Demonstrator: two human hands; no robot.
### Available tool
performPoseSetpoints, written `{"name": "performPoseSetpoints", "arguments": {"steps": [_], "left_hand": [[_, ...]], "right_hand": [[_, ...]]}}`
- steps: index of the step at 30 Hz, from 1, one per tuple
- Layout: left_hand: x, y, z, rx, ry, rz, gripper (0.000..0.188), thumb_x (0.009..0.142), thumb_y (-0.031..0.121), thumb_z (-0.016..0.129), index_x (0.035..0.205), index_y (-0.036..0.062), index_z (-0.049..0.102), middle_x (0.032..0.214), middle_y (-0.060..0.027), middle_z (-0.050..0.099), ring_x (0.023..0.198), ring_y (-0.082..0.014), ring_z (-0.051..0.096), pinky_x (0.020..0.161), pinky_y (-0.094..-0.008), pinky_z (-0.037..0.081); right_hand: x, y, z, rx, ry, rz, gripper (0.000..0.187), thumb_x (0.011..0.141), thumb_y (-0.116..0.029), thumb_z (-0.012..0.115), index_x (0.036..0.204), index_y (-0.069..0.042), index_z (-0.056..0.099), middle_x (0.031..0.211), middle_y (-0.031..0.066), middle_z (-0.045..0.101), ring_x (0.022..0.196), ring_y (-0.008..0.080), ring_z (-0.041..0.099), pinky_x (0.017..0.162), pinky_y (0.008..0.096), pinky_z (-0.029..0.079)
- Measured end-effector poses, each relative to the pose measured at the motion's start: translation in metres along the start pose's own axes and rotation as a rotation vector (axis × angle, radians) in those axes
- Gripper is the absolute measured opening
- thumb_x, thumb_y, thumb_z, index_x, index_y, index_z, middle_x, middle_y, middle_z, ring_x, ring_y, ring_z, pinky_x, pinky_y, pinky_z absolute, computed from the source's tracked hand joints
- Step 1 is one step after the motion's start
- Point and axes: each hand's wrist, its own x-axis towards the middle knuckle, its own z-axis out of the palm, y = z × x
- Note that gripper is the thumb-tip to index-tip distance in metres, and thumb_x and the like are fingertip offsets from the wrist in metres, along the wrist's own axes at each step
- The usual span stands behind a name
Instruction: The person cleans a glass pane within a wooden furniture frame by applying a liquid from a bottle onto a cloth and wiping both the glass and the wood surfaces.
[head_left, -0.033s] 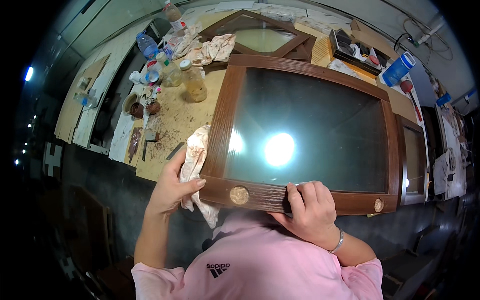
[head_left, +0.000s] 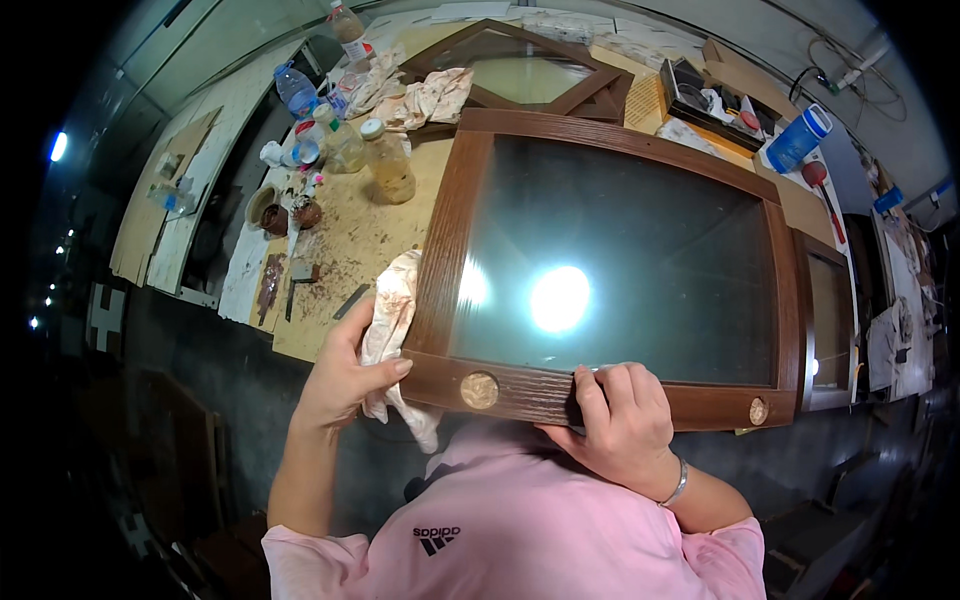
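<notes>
A brown wooden cabinet door (head_left: pixel 620 270) with a dark glass pane lies tilted before me, its near rail towards my body. Two round cup holes show in that rail, and a bright light reflects in the glass. My left hand (head_left: pixel 345 375) is closed on a stained white cloth (head_left: pixel 393 310) at the door's near left corner, thumb on the wood. The cloth's lower end hangs beneath the corner. Midway along the near rail, my right hand (head_left: pixel 622 415) grips the door, fingers over the top edge and thumb below. Its fingertips are partly hidden.
The stained worktable (head_left: pixel 335 270) holds a lidded jar (head_left: pixel 388 165), several bottles, a small brown pot (head_left: pixel 273 219) and a brush (head_left: pixel 293 283). More framed glass doors (head_left: pixel 525 75) lie behind. At right stand a blue bottle (head_left: pixel 797 140) and a black tray (head_left: pixel 705 105) of odds and ends.
</notes>
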Motion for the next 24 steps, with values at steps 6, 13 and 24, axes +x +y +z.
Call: {"name": "performPoseSetpoints", "arguments": {"steps": [6, 13, 24], "left_hand": [[0.006, 0.016, 0.009, 0.193, 0.013, -0.107, 0.056, 0.076, -0.003, 0.067, 0.13, 0.0006, 0.052, 0.086, -0.0003, 0.059, 0.061, -0.0054, 0.055, 0.047, -0.0212, 0.042], [0.004, 0.019, 0.013, 0.203, 0.016, -0.064, 0.058, 0.076, -0.002, 0.066, 0.131, -0.0002, 0.051, 0.089, -0.0006, 0.059, 0.06, -0.0049, 0.054, 0.045, -0.0205, 0.042], [0.006, 0.002, 0.01, -0.041, 0.184, 0.098, 0.044, 0.085, -0.003, 0.065, 0.129, -0.0032, 0.059, 0.1, -0.0007, 0.066, 0.084, -0.0069, 0.059, 0.077, -0.0223, 0.048]], "right_hand": [[-0.001, -0.001, 0.001, 0.01, -0.029, 0.021, 0.06, 0.073, -0.045, 0.081, 0.101, 0.006, 0.065, 0.084, 0.0125, 0.056, 0.072, 0.0282, 0.056, 0.064, 0.0377, 0.046], [-0.002, 0.001, 0.0, 0.032, -0.029, 0.006, 0.057, 0.075, -0.043, 0.079, 0.102, 0.006, 0.065, 0.086, 0.0135, 0.057, 0.074, 0.0293, 0.057, 0.065, 0.0382, 0.046], [-0.004, 0.006, -0.003, 0.061, -0.064, -0.028, 0.055, 0.075, -0.036, 0.077, 0.107, 0.007, 0.064, 0.09, 0.0154, 0.058, 0.08, 0.0307, 0.059, 0.069, 0.0401, 0.048]]}}
